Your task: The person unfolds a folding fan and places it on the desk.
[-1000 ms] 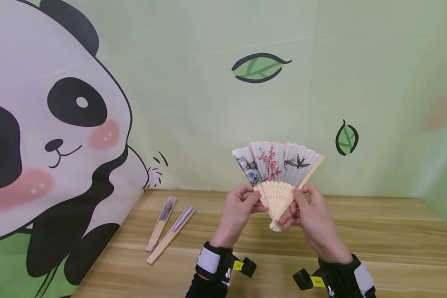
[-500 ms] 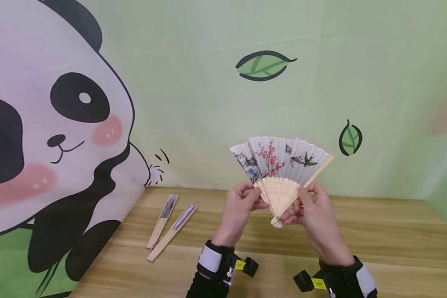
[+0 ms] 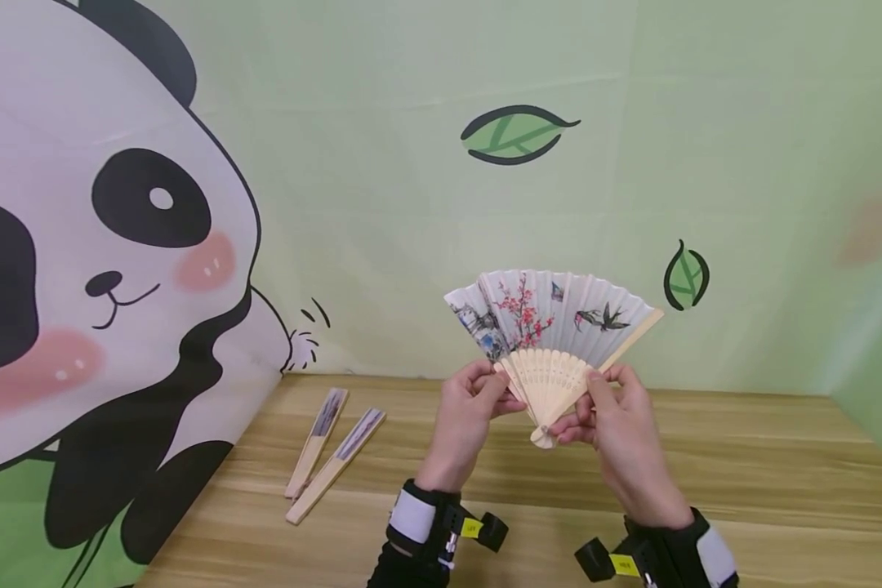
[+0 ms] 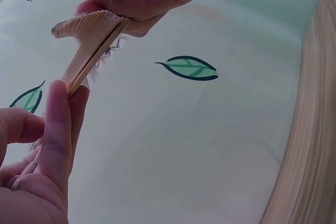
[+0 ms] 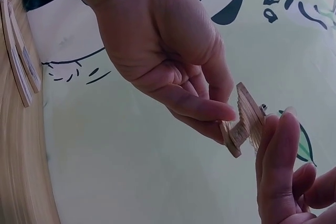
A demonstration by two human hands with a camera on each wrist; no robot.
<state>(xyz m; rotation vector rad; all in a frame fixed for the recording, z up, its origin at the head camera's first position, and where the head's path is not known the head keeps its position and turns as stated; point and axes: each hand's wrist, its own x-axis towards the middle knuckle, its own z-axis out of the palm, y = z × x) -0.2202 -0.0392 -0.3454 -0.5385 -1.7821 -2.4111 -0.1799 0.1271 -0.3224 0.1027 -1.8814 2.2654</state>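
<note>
A folding fan (image 3: 576, 327) is spread open between my two hands, held up above the table. Pale wooden ribs form its lower part; the white pleated leaf shows red blossoms and a dark bird. My left hand (image 3: 470, 416) pinches the left outer rib between thumb and fingers. On the opposite side, my right hand (image 3: 621, 425) grips the right guard stick, its lower fingers near the pivot. In the left wrist view the ribs (image 4: 84, 56) appear edge-on between both hands. The right wrist view shows the fan's pivot end (image 5: 242, 124) beside the fingertips.
Two folded fans (image 3: 341, 459) lie at the left of the wooden table (image 3: 772, 465), their lower ends close together. Behind stands a green backdrop (image 3: 382, 229) printed with leaves and a large panda (image 3: 140, 302).
The fan has spread wider. Its right edge has moved right with my right hand, while its left edge has shifted slightly left. The folded fans stay where they were.
</note>
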